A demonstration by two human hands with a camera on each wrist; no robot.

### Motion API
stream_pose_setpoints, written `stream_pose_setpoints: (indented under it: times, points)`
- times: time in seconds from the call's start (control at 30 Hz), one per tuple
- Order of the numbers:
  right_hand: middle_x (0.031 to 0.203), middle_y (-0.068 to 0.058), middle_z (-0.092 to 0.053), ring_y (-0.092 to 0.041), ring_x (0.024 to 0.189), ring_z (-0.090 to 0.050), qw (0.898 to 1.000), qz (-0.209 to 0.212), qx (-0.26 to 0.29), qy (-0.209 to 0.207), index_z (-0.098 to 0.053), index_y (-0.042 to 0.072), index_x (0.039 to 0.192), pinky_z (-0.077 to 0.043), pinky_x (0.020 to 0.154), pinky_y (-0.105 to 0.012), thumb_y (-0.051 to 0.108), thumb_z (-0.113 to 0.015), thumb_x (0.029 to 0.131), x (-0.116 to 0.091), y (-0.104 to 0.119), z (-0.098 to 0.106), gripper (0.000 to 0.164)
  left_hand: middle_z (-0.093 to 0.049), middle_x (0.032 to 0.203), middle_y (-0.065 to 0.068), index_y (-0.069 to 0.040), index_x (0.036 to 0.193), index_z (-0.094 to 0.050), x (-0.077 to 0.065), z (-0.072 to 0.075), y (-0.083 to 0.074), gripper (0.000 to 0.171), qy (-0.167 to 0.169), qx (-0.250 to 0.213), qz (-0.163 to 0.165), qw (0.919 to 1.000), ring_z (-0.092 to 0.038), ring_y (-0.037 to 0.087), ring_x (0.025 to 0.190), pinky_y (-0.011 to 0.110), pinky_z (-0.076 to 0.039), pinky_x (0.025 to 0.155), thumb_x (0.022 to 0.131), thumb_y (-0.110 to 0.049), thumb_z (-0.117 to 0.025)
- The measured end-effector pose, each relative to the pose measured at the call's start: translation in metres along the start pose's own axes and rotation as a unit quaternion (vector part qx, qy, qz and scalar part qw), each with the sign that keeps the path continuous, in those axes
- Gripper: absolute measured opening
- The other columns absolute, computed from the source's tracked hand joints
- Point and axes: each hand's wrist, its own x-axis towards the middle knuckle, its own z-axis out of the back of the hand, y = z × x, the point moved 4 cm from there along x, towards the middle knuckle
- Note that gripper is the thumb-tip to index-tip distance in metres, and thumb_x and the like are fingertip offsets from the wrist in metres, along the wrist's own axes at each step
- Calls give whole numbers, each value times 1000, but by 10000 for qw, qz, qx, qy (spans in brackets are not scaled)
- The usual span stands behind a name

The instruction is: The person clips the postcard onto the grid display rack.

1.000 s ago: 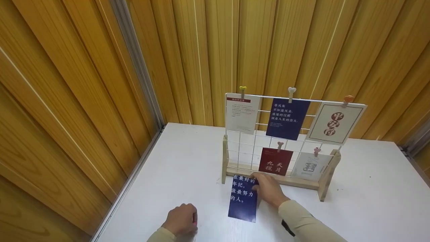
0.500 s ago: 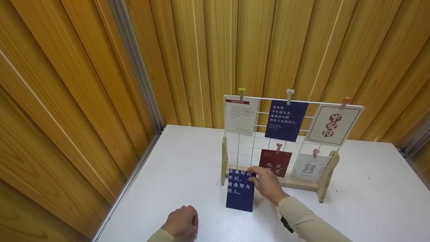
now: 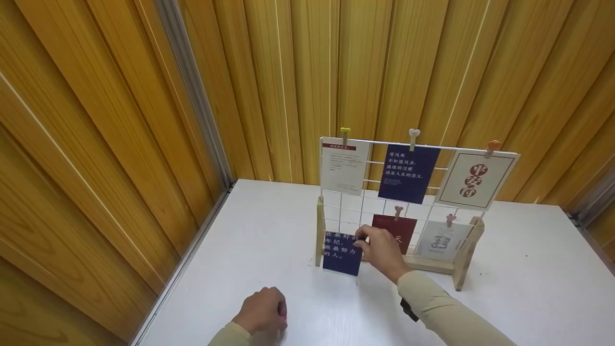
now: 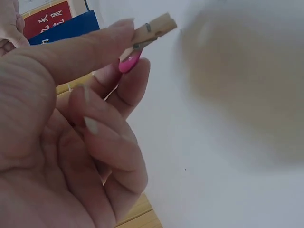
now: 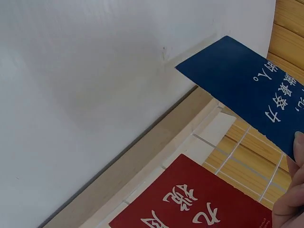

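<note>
My right hand [image 3: 383, 251] pinches the right edge of a dark blue card [image 3: 342, 263] with white writing. The card hangs in front of the lower left part of a white wire grid rack; whether it touches the wires I cannot tell. In the right wrist view the same card [image 5: 242, 88] slants above the rack's wooden base. Lower and to the left, my left hand [image 3: 262, 310] is near the table surface. Between its thumb and index finger it pinches a small wooden clothespin [image 4: 154, 31] by the end with a pink ornament.
On the rack, clothespins hold a white card [image 3: 343, 168], another blue card [image 3: 408, 175] and a cream card [image 3: 473, 180] on top. Below hang a red card [image 3: 406, 228], partly behind my right hand, and a pale card [image 3: 439, 240]. Wood-panel walls [image 3: 298, 96] border the white table [image 3: 269, 240].
My right hand has lifted the blue card and brought it back toward the rack's lower left, and it now covers part of the red card. The left hand has shifted only slightly.
</note>
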Motion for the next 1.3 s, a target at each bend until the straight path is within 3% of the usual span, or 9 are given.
stream_pose_setpoints:
  times: [0.43, 0.7, 0.83, 0.9, 0.97, 1.07, 1.13, 1.3]
  points:
    - [89, -6, -72, -26, 85, -69, 9982, -8, -292, -525, -70, 6, 91, -53, 76, -46, 7, -79, 82, 21, 7, 12, 13, -55, 60, -10, -17, 66, -68, 12, 9, -12, 20, -75, 121, 42, 9999, -50, 10, 60, 34, -45, 60, 73, -10, -85]
    - [86, -5, -70, -29, 84, -68, 9925, -82, -375, -1163, -67, 7, 85, -52, 73, -49, 8, -81, 81, 30, 3, 14, 14, -54, 60, -10, -18, 66, -65, 15, 8, -15, 22, -78, 175, 153, 9997, -49, 10, 60, 35, -44, 64, 72, -11, -85]
    - [95, -8, -62, -33, 86, -66, 9884, 18, -461, -1444, -67, 6, 86, -48, 87, -57, 7, -81, 80, 34, 2, 12, 16, -55, 61, -11, -18, 67, -65, 15, 9, -15, 22, -81, 109, 113, 9998, -49, 9, 61, 43, -48, 73, 73, -11, -85]
    - [101, -10, -59, -35, 86, -66, 9874, 82, -510, -1495, -67, 6, 88, -48, 86, -58, 7, -81, 81, 36, 2, 10, 16, -54, 62, -11, -18, 67, -65, 16, 9, -15, 22, -100, 104, 65, 9999, -49, 9, 63, 52, -49, 82, 73, -11, -85]
    - [104, -11, -59, -35, 86, -66, 9871, 139, -547, -1498, -66, 5, 89, -50, 82, -55, 7, -80, 82, 37, 1, 8, 17, -54, 62, -12, -18, 67, -65, 17, 11, -15, 22, -107, 42, 26, 9999, -48, 9, 63, 54, -48, 83, 73, -11, -85]
    - [102, -10, -64, -34, 88, -67, 9873, 165, -540, -1486, -64, 6, 92, -52, 72, -50, 6, -79, 83, 40, 1, 7, 17, -54, 62, -12, -18, 67, -64, 19, 13, -18, 22, -149, 9, -53, 9999, -50, 8, 60, 46, -50, 77, 74, -11, -85]
    - [97, -9, -67, -32, 88, -68, 9875, 181, -509, -1481, -63, 6, 93, -52, 72, -49, 6, -78, 83, 41, 0, 6, 18, -55, 62, -12, -17, 67, -64, 21, 14, -20, 22, -169, -21, -122, 9998, -50, 7, 59, 36, -48, 66, 74, -11, -85]
    - [89, -9, -70, -30, 83, -69, 9859, 344, -545, -1541, -63, 5, 93, -52, 68, -47, 5, -79, 83, 43, 0, 3, 19, -54, 63, -13, -18, 68, -65, 25, 17, -26, 22, -227, 103, -203, 9995, -49, 6, 61, 28, -44, 59, 74, -12, -85]
